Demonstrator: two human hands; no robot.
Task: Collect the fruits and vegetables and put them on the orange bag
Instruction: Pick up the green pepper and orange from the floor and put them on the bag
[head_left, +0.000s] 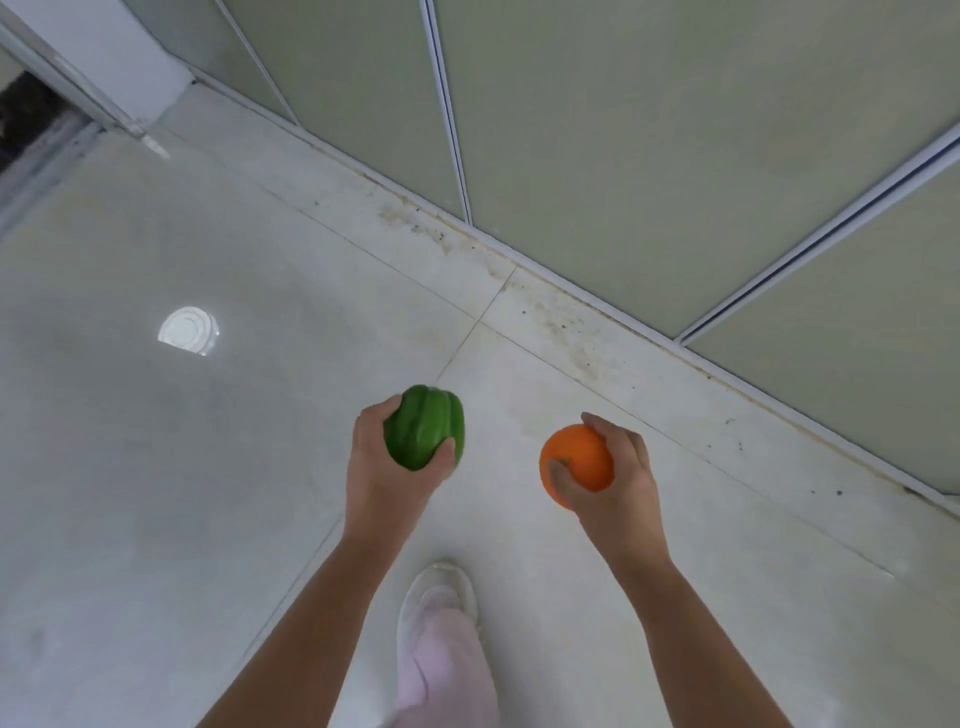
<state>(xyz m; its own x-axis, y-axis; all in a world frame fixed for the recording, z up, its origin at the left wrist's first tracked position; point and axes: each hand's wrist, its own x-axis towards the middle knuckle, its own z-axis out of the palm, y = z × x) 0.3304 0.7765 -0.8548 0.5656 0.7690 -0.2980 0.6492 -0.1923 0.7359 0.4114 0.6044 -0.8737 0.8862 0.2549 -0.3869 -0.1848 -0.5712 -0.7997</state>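
Closest to my view, two bare forearms reach out above a white shoe (441, 592) on the tiled floor (156, 467). At left, my left hand (384, 467) has its grip curled round a green pepper (423, 428); at right, my right hand (618, 483) wraps its grip round an orange (574, 457), and both are held in the air. No orange bag is in sight, so I judge it best to hold firm and look round for the bag before releasing.

Left: bell pepper (423, 428) in left hand (387, 467). Right: orange (574, 460) in right hand (615, 483). Below, between the hands: shoe (439, 592) on floor (156, 467).
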